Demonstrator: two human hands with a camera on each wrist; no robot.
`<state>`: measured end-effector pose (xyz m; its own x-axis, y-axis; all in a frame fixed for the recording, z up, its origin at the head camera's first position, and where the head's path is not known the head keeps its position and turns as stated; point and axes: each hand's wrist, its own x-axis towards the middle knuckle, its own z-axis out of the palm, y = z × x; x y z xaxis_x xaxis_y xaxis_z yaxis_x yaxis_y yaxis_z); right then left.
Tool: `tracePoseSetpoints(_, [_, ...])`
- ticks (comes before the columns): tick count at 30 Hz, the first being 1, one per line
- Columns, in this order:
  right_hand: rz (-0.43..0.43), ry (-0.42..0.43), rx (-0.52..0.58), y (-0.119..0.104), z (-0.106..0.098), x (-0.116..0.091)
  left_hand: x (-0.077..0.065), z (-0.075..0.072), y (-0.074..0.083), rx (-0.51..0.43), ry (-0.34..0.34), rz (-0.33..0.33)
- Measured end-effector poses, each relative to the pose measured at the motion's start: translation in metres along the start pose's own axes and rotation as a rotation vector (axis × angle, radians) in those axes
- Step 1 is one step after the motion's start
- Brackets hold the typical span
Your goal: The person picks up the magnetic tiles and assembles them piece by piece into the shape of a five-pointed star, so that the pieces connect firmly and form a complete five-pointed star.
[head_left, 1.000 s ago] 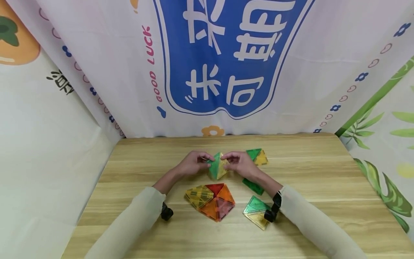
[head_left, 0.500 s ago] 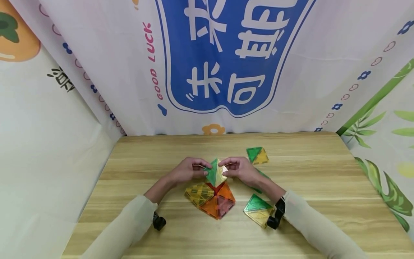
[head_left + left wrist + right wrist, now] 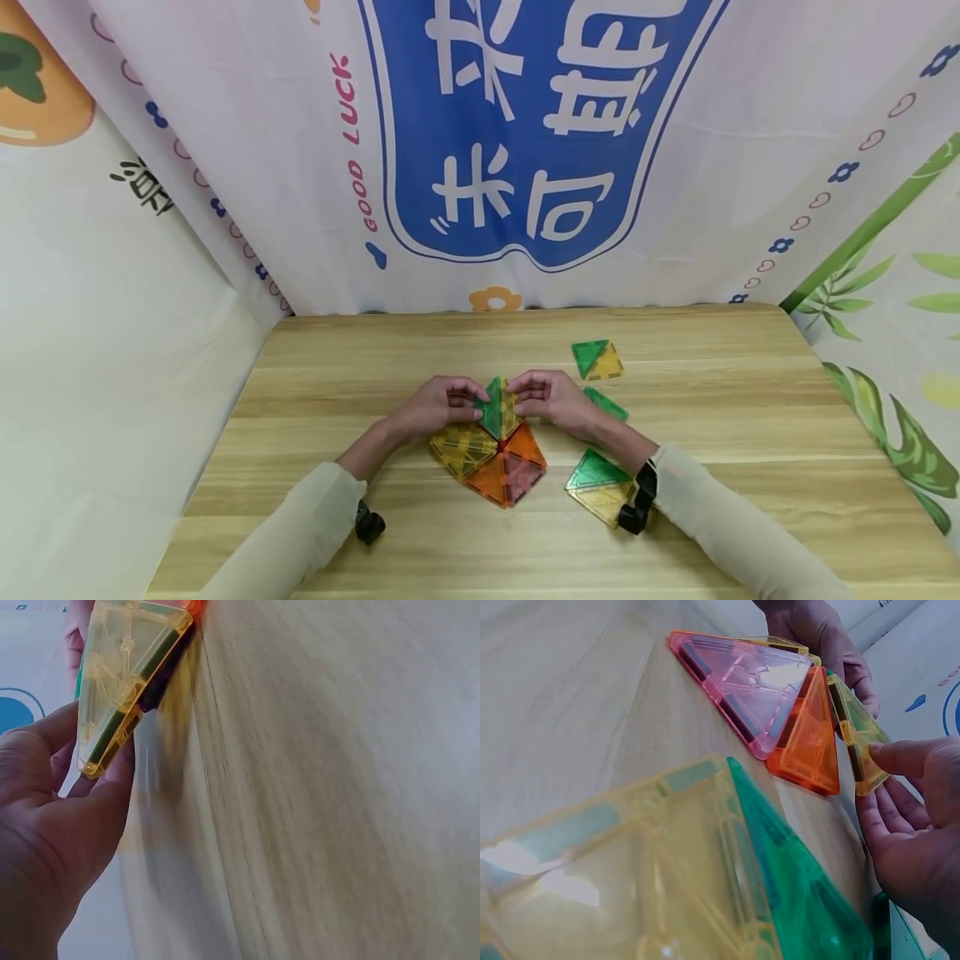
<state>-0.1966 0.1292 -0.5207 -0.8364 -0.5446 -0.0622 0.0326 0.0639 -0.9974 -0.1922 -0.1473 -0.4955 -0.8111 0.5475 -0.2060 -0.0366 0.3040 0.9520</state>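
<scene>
Both hands hold a joined pair of translucent triangular magnetic tiles over the back of a tile cluster. My left hand (image 3: 438,404) pinches the green tile (image 3: 491,410) by its outer side, and my right hand (image 3: 551,402) pinches the yellow tile (image 3: 508,408). In the right wrist view, the thumb lies on that yellow tile (image 3: 866,742) with fingers beneath. The cluster below has a yellow tile (image 3: 457,452), two orange tiles, one on the right (image 3: 528,445) and one in front (image 3: 487,483), and a pink tile (image 3: 522,477). The held pair mostly hides a red tile.
At the back right of the wooden table (image 3: 360,350) lies a green-and-yellow tile square (image 3: 597,360). A green tile (image 3: 606,403) lies beside the right forearm. Nearer, green and yellow tiles (image 3: 597,485) lie partly under the right wrist camera. A printed curtain (image 3: 315,250) hangs behind.
Both hands have brought the green-and-yellow pair toward the person, from behind the cluster to over its back edge, covering most of the red tile. The cluster has stayed in place.
</scene>
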Motion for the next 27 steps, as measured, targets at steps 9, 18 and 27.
tracePoseSetpoints(9, [-0.044,0.014,-0.169,-0.005,0.007,-0.001,-0.001,0.001,-0.005,0.134,-0.043,0.103])
tracePoseSetpoints(18, [-0.147,0.117,-0.457,-0.015,0.012,-0.024,-0.002,-0.003,0.001,0.25,0.054,0.21])
tracePoseSetpoints(27, [-0.252,0.226,-0.771,-0.021,0.044,-0.06,0.008,0.0,0.016,0.272,-0.014,0.291])
